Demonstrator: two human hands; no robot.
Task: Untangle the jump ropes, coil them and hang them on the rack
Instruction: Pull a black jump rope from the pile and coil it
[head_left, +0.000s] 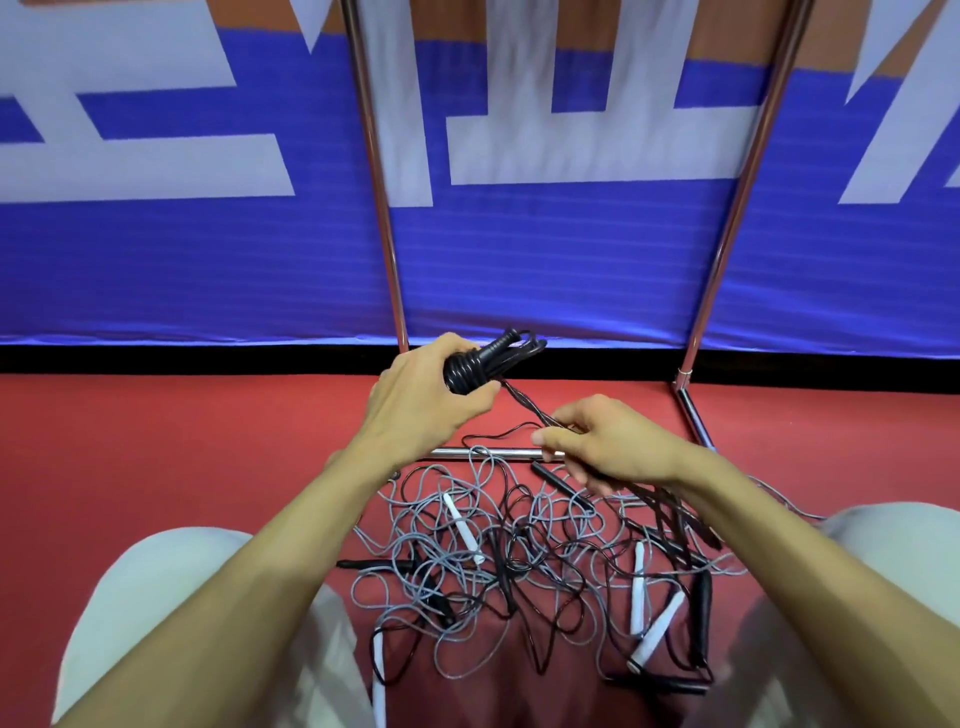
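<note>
Above tangled pile (519, 561): left hand (415, 400) grips black coil (470, 371), right hand (613, 441) pinches tail.

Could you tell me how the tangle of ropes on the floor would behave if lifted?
The tangle is thin cord in loose loops, so it should come up limp and sagging. Its gray and black strands cross many times, so one pull will probably drag the rest. The white handles look rigid and might snag.
</note>
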